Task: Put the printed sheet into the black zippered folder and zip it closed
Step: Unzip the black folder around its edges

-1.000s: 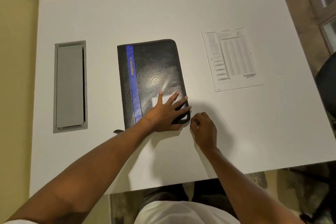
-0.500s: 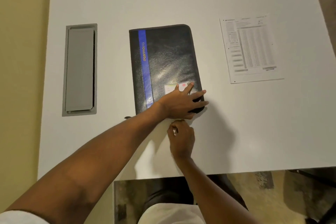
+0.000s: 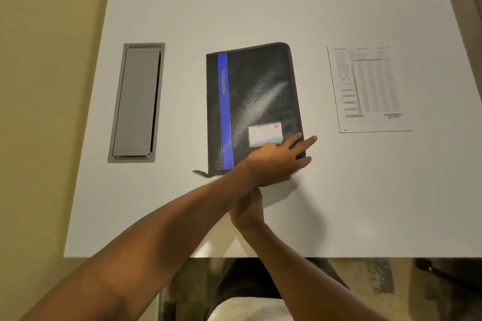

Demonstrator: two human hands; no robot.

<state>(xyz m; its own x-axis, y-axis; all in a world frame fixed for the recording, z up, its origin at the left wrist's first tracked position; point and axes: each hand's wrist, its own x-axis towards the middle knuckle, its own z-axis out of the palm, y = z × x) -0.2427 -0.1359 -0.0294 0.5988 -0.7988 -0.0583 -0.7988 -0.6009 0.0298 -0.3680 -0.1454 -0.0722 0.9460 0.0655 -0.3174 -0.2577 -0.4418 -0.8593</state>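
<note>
Currently the unzipping step: black leatherette zippered folder with blue stripe [image 3: 254,101] is pinned flat, closed, by the spread left hand [image 3: 276,161]. Right hand [image 3: 246,207] is tucked beneath the left wrist; its grip can't be told. Printed white sheet [image 3: 367,88] lies well apart, right, on the white table [image 3: 260,13]. Next, probably: zipper run round, cover opened.

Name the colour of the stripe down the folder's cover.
Blue stripe, with yellow lettering, on the black folder; head view.

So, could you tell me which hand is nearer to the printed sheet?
Left. The left hand lies across the folder's near right corner; the right hand sits beneath it, farther from the printed sheet.
</note>
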